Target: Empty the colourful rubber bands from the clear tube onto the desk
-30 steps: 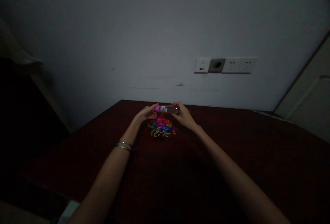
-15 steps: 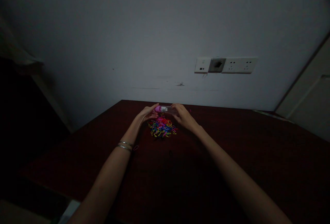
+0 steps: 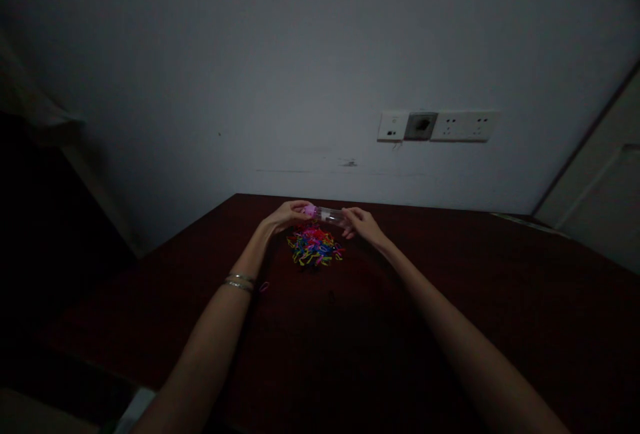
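A clear bottle (image 3: 331, 216) with a white label patch and a pink cap (image 3: 311, 211) lies sideways between my hands, above the back of a colourful heap. My left hand (image 3: 289, 215) is closed around the pink cap end. The fingers of my right hand (image 3: 359, 223) pinch the bottle's other end. Just below and in front sits a pile of small bands (image 3: 315, 247) in red, pink, blue, yellow and green. They look like little rubber bands. The bottle's contents are too dim to make out.
The dark red-brown table (image 3: 350, 341) meets a grey wall (image 3: 300, 87) close behind my hands. One loose pink band (image 3: 264, 287) lies near my left wrist. Wall sockets (image 3: 465, 127) are at the right, and a pale door (image 3: 600, 201) stands at far right.
My right hand has slid a little to the right along the bottle, so more of its clear body shows. My left fingers have closed further over the pink cap.
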The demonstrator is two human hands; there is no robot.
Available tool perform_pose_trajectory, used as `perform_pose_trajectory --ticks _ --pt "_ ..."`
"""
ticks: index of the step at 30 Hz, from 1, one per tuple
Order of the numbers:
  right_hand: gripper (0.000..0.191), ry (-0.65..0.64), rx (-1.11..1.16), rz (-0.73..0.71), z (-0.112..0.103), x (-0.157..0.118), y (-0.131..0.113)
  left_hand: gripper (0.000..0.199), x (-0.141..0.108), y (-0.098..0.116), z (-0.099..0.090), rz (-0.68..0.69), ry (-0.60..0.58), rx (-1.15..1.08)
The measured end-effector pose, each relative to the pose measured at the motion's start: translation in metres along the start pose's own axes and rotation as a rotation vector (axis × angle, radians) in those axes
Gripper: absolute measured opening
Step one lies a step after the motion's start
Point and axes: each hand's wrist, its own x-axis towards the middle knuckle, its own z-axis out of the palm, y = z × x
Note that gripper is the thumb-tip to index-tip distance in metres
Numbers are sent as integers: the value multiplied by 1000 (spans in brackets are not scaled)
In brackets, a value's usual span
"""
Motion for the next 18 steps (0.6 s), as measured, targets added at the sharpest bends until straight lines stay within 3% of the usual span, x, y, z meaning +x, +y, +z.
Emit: perform_pose_trajectory --ticks 4,9,13,18 --pt "36 -65 -2 120 5 0 -4 47 4 -3 0 52 -43 10" --pt "26 6 48 84 10 0 -6 52 3 4 12 9 -41 -69" --pt "21 -15 176 122 12 -3 -12 33 7 9 24 64 132 -178" --pt "24 -19 330 119 11 -4 -15 31 17 2 27 107 289 -147"
